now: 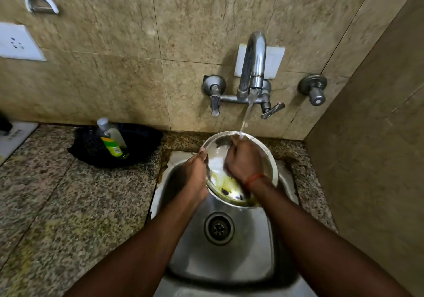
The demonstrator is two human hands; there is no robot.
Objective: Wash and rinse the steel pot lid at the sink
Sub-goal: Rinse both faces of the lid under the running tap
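A round steel pot lid (270, 166) is held tilted over the back of the steel sink (229, 262), its inner face towards me. White foam and yellowish residue lie on that face. My left hand (195, 175) grips the lid's left rim. My right hand (244, 161) rests on the lid's inner face with fingers curled; whether it holds a scrubber is hidden. Water runs from the wall tap (253, 67) onto the top of the lid and my right hand's fingers.
A dish soap bottle (112, 138) leans in a black pan (142, 143) on the granite counter (68, 205) left of the sink. Tap handles (271, 109) stick out of the tiled wall. A side wall (371, 159) closes in on the right. The drain (219, 228) lies mid-basin.
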